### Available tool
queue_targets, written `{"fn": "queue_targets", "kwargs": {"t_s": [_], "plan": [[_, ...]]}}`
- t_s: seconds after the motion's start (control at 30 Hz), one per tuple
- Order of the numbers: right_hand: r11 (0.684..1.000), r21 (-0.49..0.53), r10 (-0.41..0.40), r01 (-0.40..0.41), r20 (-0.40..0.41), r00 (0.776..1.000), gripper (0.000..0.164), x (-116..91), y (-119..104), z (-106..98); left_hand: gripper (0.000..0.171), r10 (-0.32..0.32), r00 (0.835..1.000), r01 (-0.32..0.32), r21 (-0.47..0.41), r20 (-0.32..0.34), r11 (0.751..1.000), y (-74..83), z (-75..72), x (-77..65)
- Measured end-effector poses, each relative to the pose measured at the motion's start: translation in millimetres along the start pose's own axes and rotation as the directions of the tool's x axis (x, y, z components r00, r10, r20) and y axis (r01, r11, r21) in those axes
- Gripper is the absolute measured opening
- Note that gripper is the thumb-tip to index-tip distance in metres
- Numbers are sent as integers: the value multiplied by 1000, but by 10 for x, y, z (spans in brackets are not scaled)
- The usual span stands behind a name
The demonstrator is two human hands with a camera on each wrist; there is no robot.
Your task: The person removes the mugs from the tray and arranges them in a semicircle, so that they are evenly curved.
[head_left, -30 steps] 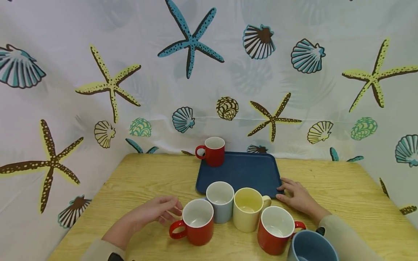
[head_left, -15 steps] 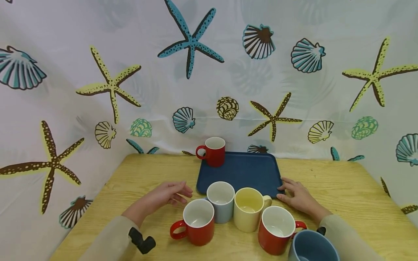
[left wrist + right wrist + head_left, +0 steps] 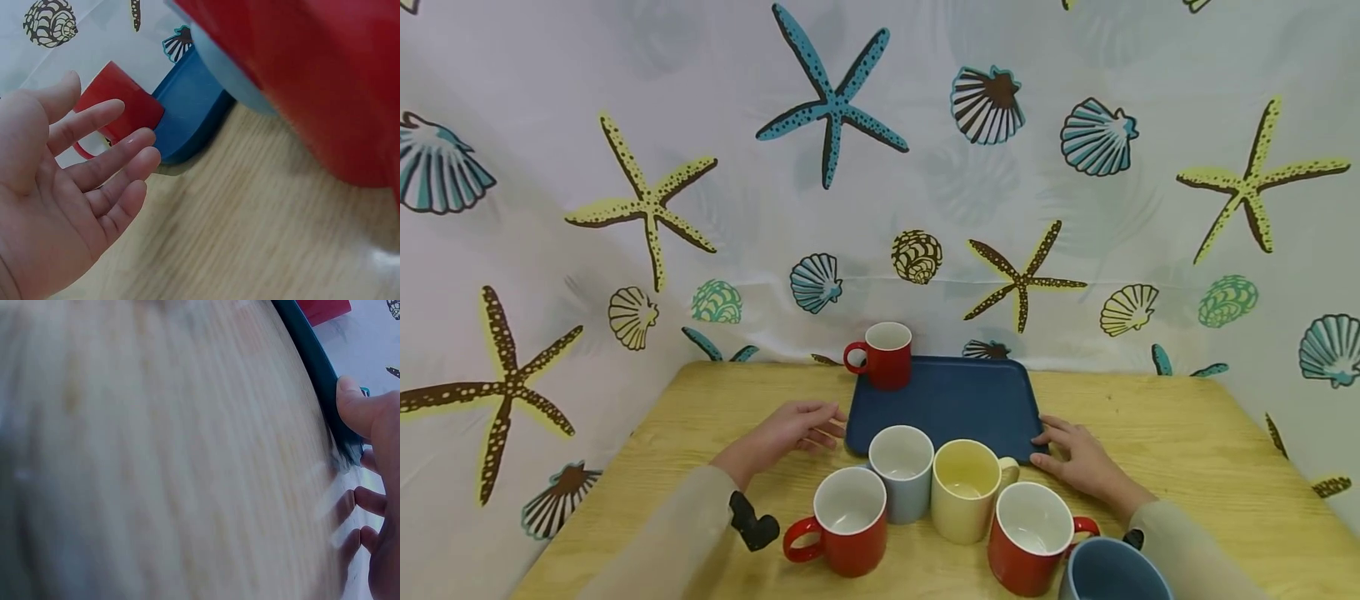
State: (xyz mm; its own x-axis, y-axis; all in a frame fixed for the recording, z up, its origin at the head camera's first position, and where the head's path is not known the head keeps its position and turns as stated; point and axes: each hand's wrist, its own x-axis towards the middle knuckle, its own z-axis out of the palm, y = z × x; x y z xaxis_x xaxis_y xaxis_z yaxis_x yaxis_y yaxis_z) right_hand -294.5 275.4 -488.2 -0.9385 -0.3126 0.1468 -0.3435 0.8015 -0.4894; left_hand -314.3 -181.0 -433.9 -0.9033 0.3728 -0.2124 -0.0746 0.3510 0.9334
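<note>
A dark blue tray lies at the back of the wooden table, with a red mug on its far left corner. My right hand pinches the tray's near right corner, thumb against the front side and index finger round the right side. Just left of the tray's left edge, my left hand is held with palm turned inward and fingers loosely extended, holding nothing. In the left wrist view its fingertips overlap the tray and the red mug.
In front of the tray stand a red mug, a light blue mug, a yellow mug, another red mug and a darker blue mug. A shell-and-starfish-patterned cloth hangs behind the table.
My left hand has moved forward and right, from beside the front left red mug to near the tray's left edge. The right hand stays at the tray's corner; the mugs stand as before.
</note>
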Motion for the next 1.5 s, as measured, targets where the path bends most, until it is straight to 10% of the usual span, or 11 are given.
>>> {"fn": "queue_targets", "kwargs": {"t_s": [0.47, 0.8, 1.17, 1.5], "plan": [[1000, -21, 0, -1, -11, 1000, 34, -24, -55, -21, 47, -23, 998, 29, 101, -62, 994, 269, -195, 384], [1000, -26, -17, 17, -6, 1000, 35, -66, -16, -70, 43, 11, 969, 7, 71, -246, 997, 487, -139, 691], [1000, 7, -21, 21, 22, 1000, 32, 13, -56, -36, 41, -59, 923, 81, 43, -380, 996, 303, -176, 813], [999, 18, 24, -26, 89, 996, 29, 53, -14, -141, 49, -78, 928, 144, 160, -364, 977, 299, -162, 1049]]}}
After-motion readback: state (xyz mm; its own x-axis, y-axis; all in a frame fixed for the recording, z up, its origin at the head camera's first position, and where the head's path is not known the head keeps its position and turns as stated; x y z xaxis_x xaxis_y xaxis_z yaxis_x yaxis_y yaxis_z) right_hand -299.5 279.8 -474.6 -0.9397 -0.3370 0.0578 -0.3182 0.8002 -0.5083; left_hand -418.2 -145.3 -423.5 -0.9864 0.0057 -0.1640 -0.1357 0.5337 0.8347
